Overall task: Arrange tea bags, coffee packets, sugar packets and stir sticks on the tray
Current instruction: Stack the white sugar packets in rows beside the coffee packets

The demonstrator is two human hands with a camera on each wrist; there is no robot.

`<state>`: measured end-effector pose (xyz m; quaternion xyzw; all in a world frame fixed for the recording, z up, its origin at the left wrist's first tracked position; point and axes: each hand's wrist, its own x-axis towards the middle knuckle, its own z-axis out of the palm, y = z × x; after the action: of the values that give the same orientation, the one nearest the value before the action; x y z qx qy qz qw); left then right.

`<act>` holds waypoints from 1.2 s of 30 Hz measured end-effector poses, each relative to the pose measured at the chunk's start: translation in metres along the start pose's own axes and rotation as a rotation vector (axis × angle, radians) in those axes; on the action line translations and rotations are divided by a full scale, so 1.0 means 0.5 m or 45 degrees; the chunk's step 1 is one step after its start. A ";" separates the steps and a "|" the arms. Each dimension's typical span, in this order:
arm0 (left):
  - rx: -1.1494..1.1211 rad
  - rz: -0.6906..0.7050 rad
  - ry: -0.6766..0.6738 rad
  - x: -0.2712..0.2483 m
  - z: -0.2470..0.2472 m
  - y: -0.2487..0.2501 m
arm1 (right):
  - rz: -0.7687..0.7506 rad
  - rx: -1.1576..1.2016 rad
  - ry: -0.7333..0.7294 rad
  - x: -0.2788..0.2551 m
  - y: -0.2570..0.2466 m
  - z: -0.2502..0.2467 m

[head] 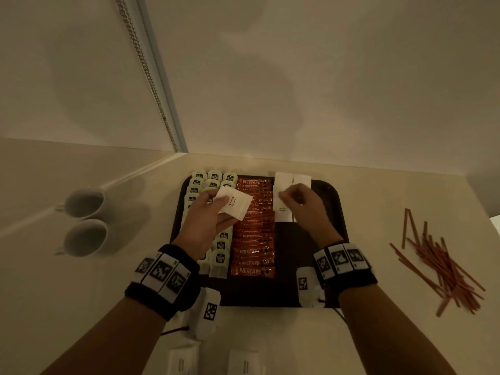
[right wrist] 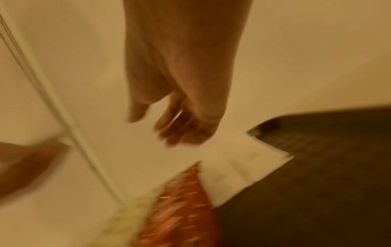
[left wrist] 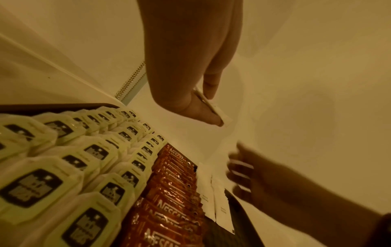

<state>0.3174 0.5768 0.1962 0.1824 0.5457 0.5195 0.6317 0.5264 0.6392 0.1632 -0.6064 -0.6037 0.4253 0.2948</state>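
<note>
Pale walls meet in a corner behind a cream desk (head: 270,334) lit dimly and warm. Above the dark tray (head: 331,201), the left hand (head: 205,220) pinches a white sugar packet (head: 234,203) between thumb and fingers, its grip narrow on the packet's near edge, the printed face turned up and the packet held over the seam between tea bags and coffee. The right hand (head: 303,207) hovers with loosely curled fingers over the sugar packets on the tray (head: 282,212); whether its grip touches one I cannot tell, and the right wrist view is blurred.

Inside the tray, green-tagged tea bags (head: 213,180) fill the left side in overlapping columns, red Nescafé coffee packets (head: 253,239) run down the middle in one overlapping column, and the white sugar packets start a column at the far end just right of them. Dark bare tray shows below and right of that.

Off the tray, red stir sticks (head: 443,263) lie in a loose heap on the desk to the right, two white cups (head: 85,220) lie to the left, and more sugar packets (head: 243,361) sit at the near edge.
</note>
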 end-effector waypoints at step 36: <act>0.820 -0.014 0.089 -0.188 -0.274 -0.053 | 0.467 -0.057 0.241 -0.026 0.114 -0.001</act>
<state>0.2220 0.4397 0.1757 0.3520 0.7042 0.3226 0.5254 0.5555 0.6211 0.1157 -0.7499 -0.4621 0.3994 0.2540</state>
